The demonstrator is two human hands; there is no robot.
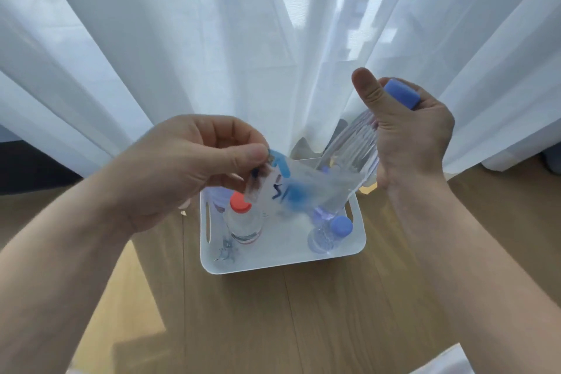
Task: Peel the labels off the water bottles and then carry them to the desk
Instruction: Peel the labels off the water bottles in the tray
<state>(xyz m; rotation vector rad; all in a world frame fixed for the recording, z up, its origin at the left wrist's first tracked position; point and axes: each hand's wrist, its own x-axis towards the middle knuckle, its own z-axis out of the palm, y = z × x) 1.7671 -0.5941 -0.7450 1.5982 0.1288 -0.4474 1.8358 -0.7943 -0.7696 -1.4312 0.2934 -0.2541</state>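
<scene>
Both grips are busy above the white bin (282, 264) on the wooden floor (303, 328): right hand (409, 133) is wrapped tight around a clear bottle (355, 146) with a blue cap (402, 96), held tilted; left hand (194, 167) pinches the blurred blue-printed label (291, 188), stretched out from the bottle. Inside the bin stand a red-capped bottle (241, 218) and a blue-capped bottle (329, 232).
</scene>
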